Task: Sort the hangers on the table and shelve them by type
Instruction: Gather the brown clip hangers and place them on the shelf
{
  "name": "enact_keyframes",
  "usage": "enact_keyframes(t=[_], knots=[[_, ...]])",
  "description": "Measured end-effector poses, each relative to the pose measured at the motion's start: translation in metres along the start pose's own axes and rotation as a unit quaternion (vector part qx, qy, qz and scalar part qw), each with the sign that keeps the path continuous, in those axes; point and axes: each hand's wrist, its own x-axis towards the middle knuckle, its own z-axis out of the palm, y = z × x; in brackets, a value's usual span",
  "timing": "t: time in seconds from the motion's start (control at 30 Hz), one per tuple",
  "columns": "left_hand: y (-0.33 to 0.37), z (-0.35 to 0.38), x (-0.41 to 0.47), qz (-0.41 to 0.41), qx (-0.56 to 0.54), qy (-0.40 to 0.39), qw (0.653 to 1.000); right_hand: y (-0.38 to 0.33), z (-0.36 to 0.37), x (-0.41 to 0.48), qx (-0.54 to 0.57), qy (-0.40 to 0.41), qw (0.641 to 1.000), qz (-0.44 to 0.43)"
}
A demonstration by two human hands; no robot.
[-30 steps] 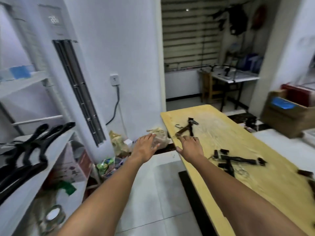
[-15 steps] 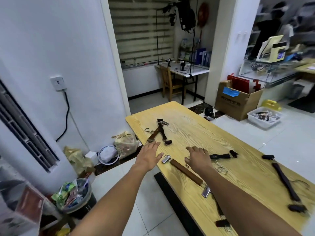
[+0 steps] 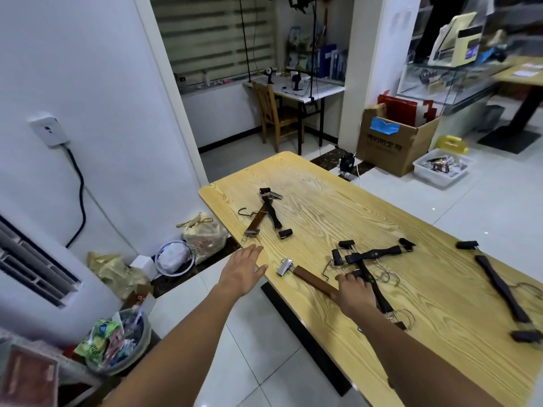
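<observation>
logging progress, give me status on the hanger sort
Left grip open, by the table edge. Right grip down on brown clip hanger, hold unconfirmed. Black hangers tangled close beside it.

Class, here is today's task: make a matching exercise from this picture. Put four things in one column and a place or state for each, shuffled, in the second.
Things
1. left hand
2. right hand
3. cardboard box
4. wooden chair

Places or states
A. on the floor beyond the table
B. at the white desk
C. open, beside the table's edge
D. on the brown hanger

Pairs: 1-C, 2-D, 3-A, 4-B
</observation>
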Motion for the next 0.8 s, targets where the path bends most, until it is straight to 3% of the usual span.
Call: enact_keyframes(t=[0.43, 0.8], knots=[[-0.009, 0.037, 0.04, -0.051, -0.042, -0.011, 0.998, 0.022, 0.059, 0.062, -0.03, -0.071, 0.997, -0.016], [-0.012, 0.04, 0.055, -0.074, -0.032, 0.004, 0.997, 0.009, 0.064, 0.087, 0.0, -0.074, 0.995, -0.062]])
